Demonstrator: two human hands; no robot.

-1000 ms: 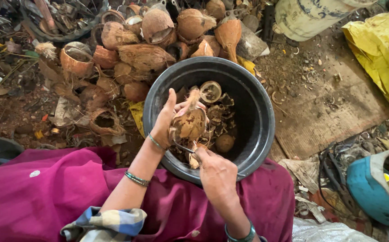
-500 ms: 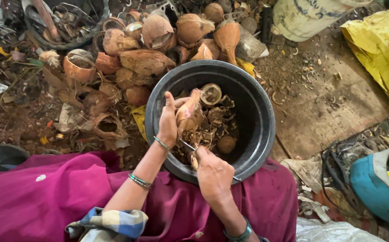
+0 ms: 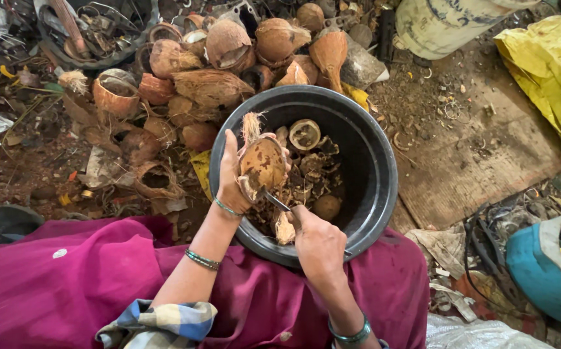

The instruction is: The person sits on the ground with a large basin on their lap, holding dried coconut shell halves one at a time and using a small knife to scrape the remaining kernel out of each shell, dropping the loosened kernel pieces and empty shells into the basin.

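Left hand [image 3: 232,184] wrapped around a coconut half-shell [image 3: 262,165], fingers curled over its far side, thumb on the near edge, held tilted above the near-left part of the black basin [image 3: 377,161]. Right hand [image 3: 319,245] closed in a fist around the handle of a metal tool [image 3: 274,200], its tip touching the shell's lower rim; blade shape hard to make out, possibly a knife or scraper. Inside the basin, husk scraps and shell pieces [image 3: 313,168] heaped at the bottom. Beyond the basin's far-left rim, a pile of whole coconuts and husks [image 3: 216,58] on the ground. Magenta cloth [image 3: 67,284] spread under the basin's near edge. Yellow sheet [image 3: 552,71] at the far right, blue helmet [image 3: 542,271] at the near right.
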